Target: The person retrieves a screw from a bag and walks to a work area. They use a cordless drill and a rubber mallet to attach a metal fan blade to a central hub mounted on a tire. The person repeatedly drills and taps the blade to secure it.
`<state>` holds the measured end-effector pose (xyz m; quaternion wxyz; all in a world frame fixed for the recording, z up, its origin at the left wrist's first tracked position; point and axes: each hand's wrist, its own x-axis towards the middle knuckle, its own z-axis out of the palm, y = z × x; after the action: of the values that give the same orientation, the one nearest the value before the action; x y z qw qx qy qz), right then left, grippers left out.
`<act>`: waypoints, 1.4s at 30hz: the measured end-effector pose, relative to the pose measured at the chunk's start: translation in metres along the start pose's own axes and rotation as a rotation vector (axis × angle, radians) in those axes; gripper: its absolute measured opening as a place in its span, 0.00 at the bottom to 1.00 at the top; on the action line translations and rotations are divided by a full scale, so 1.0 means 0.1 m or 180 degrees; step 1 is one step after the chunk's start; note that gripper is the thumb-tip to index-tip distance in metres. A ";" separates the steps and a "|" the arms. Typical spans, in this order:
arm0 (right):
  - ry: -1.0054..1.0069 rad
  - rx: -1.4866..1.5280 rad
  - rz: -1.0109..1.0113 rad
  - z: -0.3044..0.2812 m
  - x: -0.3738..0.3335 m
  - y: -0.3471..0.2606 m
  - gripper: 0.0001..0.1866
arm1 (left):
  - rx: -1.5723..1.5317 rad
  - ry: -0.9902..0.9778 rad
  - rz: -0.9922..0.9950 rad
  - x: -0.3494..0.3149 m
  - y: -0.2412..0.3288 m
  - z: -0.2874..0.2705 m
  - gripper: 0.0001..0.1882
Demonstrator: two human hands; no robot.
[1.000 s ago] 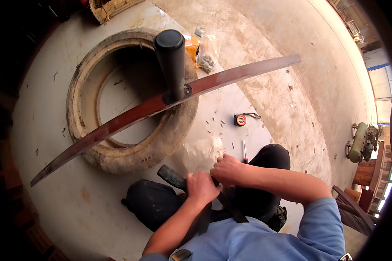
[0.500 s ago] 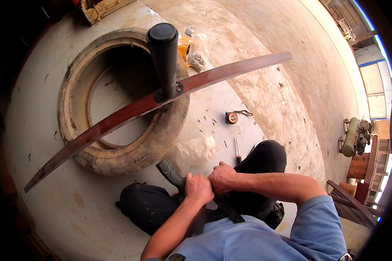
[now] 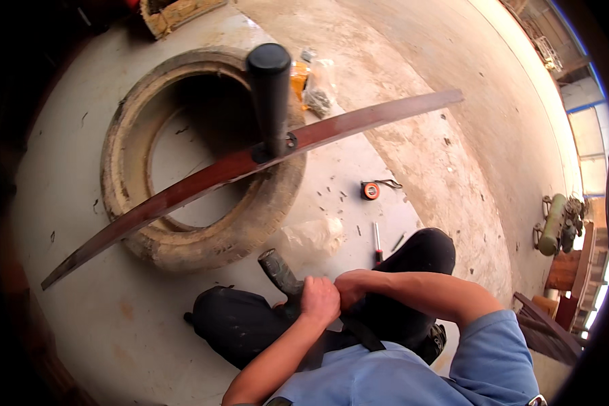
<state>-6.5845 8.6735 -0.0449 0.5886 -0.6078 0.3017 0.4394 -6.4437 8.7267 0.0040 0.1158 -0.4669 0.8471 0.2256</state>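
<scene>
In my lap is a dark, scuffed tool (image 3: 279, 272) with a thick rounded barrel, perhaps a power drill; its lower part is hidden. My left hand (image 3: 320, 299) is closed round it, with the barrel sticking out on the far left side. Close against that hand, my right hand (image 3: 351, 287) is closed too, and what its fingers grip is hidden. Beyond my hands a long, curved red-brown wooden piece (image 3: 206, 181) lies across a worn tyre (image 3: 213, 247). A black cylindrical leg (image 3: 271, 101) stands upright on that wood, on a dark mount with a screw showing.
A crumpled clear plastic bag (image 3: 311, 239) lies by the tyre. Right of it are a screwdriver (image 3: 378, 247), a tape measure (image 3: 370, 190) and several small dark bits. Another bag (image 3: 319, 91) sits beyond the tyre. A green compressor tank (image 3: 553, 224) stands far right.
The whole view has shifted, so things sit slightly farther right. The tool's barrel now shows more fully beside my left hand. My right hand has turned and its thumb no longer sticks up.
</scene>
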 end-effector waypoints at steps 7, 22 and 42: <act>0.2387 -0.1829 -0.0160 0.04 -0.49 -0.29 0.08 | -0.1459 -0.0954 -0.0636 0.09 -0.16 -0.25 0.13; 0.3462 -0.2237 -0.0652 -0.19 -0.68 -0.27 0.06 | -0.1974 -0.1141 -0.1189 0.25 -0.31 -0.40 0.23; 0.2474 0.3420 -0.0882 -0.37 -0.90 -0.31 0.17 | -0.3784 0.0105 -0.1260 0.14 -0.37 -0.55 0.17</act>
<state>-6.5890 8.6277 0.0466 0.7086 -0.3778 0.5872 -0.1017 -6.4194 8.6726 0.0367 -0.1373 -0.6030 0.4760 0.6253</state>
